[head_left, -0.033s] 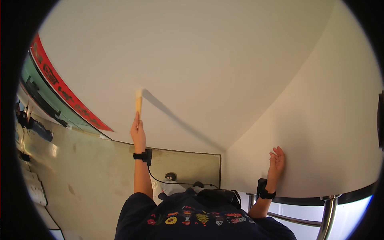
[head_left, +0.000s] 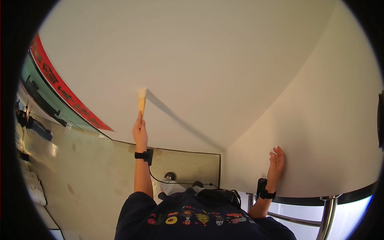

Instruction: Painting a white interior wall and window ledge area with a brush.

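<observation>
My left hand (head_left: 140,128) is closed round the handle of a paintbrush (head_left: 142,102) with a yellow handle and a pale, flat bristle head. The brush points upward, its bristles at the white wall (head_left: 216,60) in front of me, and casts a long shadow to the lower right. Whether the bristles bend against the surface is too small to tell. On the right, my right hand (head_left: 277,159) is raised beside the adjoining white wall (head_left: 328,120), fingers apart and slightly curled, holding nothing. Both wrists wear black straps with small devices.
A red banner with dark writing (head_left: 64,92) hangs beside a greenish door (head_left: 52,98) at the left. Farther left another person (head_left: 36,124) is partly seen. Metal rails (head_left: 329,216) stand at the lower right, beyond the wall's bottom edge. A dark cable (head_left: 172,183) runs near my feet.
My left hand and the paintbrush have shifted slightly right, and the brush head has turned to show its wider face. My right hand has stayed in place.
</observation>
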A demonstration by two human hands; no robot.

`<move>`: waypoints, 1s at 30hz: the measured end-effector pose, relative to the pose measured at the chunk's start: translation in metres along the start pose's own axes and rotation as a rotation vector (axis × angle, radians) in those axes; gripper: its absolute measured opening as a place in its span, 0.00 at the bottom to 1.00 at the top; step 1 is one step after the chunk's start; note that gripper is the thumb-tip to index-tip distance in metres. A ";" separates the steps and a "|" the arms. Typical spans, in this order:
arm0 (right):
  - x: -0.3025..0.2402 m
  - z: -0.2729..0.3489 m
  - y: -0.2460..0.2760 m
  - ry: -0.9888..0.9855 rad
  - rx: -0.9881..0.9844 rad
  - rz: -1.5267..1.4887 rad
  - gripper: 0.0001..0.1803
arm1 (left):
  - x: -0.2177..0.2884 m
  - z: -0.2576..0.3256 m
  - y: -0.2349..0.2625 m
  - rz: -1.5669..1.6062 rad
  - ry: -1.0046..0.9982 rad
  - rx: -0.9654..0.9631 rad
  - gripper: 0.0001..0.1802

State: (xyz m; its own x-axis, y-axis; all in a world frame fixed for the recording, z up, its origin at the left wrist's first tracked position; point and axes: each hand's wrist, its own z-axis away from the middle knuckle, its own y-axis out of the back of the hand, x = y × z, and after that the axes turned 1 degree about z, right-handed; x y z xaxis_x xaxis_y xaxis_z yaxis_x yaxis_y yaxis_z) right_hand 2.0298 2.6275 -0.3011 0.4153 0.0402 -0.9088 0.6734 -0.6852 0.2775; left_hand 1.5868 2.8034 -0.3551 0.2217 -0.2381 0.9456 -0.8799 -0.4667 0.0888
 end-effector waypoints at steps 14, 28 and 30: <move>0.002 0.000 0.001 -0.018 -0.069 -0.028 0.19 | -0.129 0.068 -0.027 -0.422 0.173 -0.182 0.20; -0.008 0.001 -0.003 -0.022 -0.057 0.000 0.19 | 0.035 -0.012 0.017 -0.482 -0.291 0.055 0.24; -0.007 0.002 -0.004 -0.031 -0.055 -0.005 0.19 | 0.008 -0.001 0.012 -0.498 -0.282 0.005 0.23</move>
State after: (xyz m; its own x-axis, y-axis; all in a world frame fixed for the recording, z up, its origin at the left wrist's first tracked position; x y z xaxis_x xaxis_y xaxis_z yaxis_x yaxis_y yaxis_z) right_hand 2.0231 2.6286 -0.2964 0.3931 0.0209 -0.9192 0.7088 -0.6438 0.2885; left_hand 1.5774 2.7966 -0.3458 0.7132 -0.2060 0.6700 -0.6388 -0.5846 0.5002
